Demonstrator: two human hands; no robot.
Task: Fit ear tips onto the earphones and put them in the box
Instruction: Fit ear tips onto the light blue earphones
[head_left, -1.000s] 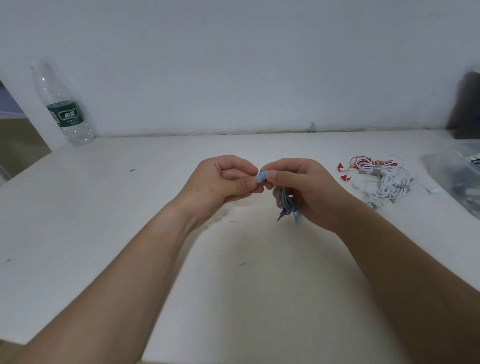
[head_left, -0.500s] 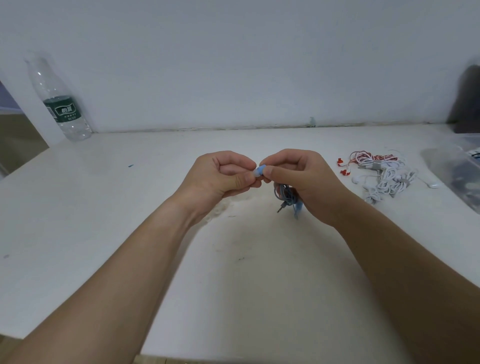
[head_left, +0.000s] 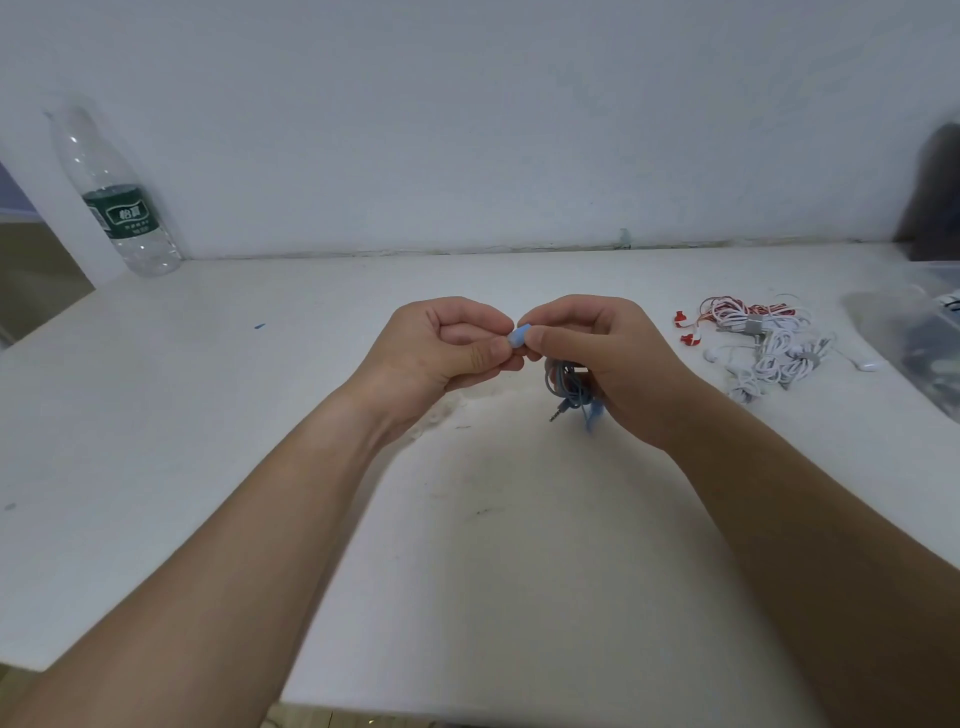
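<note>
My left hand (head_left: 441, 348) and my right hand (head_left: 602, 353) meet fingertip to fingertip above the middle of the white table (head_left: 208, 415). Between them sits a small light-blue earbud end (head_left: 519, 335), pinched from both sides; whether it is the bud or an ear tip I cannot tell. The coiled blue-grey earphone cable (head_left: 569, 387) hangs under my right palm, held by the curled lower fingers, with its jack plug (head_left: 556, 414) pointing down left. A clear plastic box (head_left: 914, 343) lies at the right edge.
A bundle of white and red earphones (head_left: 758, 343) lies on the table right of my right hand. A clear water bottle with a green label (head_left: 117, 202) stands at the far left by the wall. A dark object (head_left: 935, 197) stands at the far right.
Both hands stay pinched together on the blue piece and sit slightly higher in the view than a second ago. The grip looks unchanged.
</note>
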